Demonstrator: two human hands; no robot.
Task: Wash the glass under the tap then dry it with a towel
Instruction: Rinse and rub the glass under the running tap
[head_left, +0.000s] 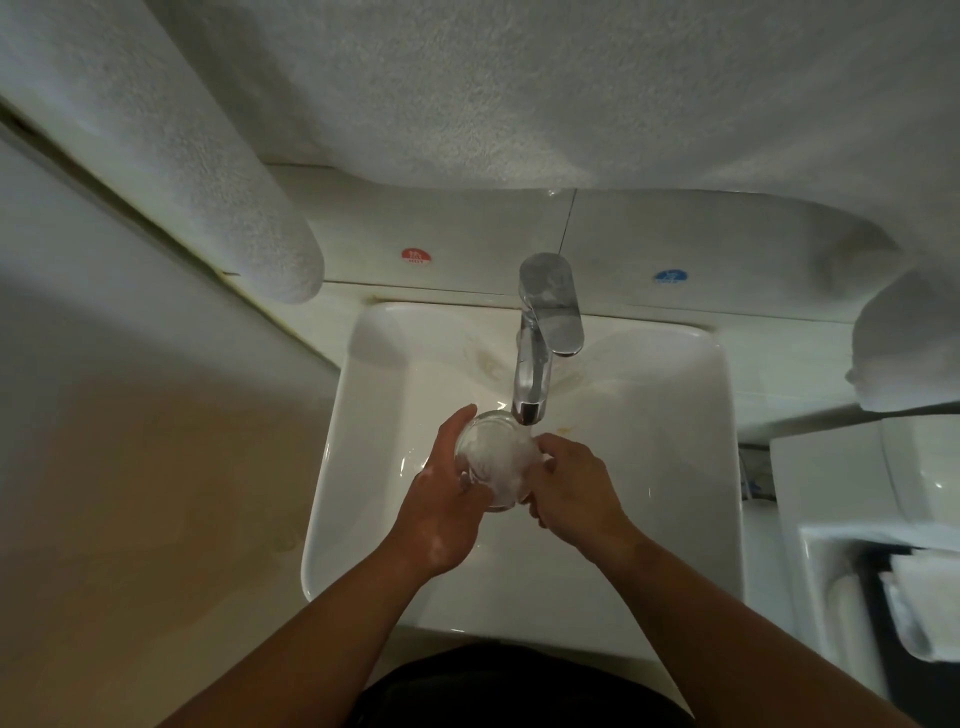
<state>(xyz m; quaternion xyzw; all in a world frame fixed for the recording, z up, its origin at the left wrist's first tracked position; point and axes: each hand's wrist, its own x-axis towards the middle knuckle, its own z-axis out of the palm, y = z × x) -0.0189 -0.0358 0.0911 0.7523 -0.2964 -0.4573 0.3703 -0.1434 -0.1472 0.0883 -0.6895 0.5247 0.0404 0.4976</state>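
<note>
We have the clear round drinking glass (496, 465) just below the spout of the chrome single-lever tap (537, 358), mouth tilted toward us, interior white with foam or running water, cannot tell which. Left hand (447, 512) wraps the glass from its left side, fingers curled around the wall and closed on it; right hand (574, 493) presses its fingers to the right side of the rim, so both hands grip the glass, neither free. We judge the wash step is in hand, drying not yet started. Risks: wet, maybe soapy glass could slip between the palms and drop into the white rectangular ceramic basin (691, 467) below the glass and chip; rim sits close under the spout, so a lift could knock glass on metal; water hitting the tilted mouth could splash out over the basin edge. Outward from the glass: a white terry towel (467, 93) hangs above the tap, across the top of view, another towel roll to the upper left. Red hot sticker (415, 255) and blue cold sticker (671, 276) on the tiled ledge behind the tap. Beige counter left of the basin, white fixture to its right. Dim bathroom light.
</note>
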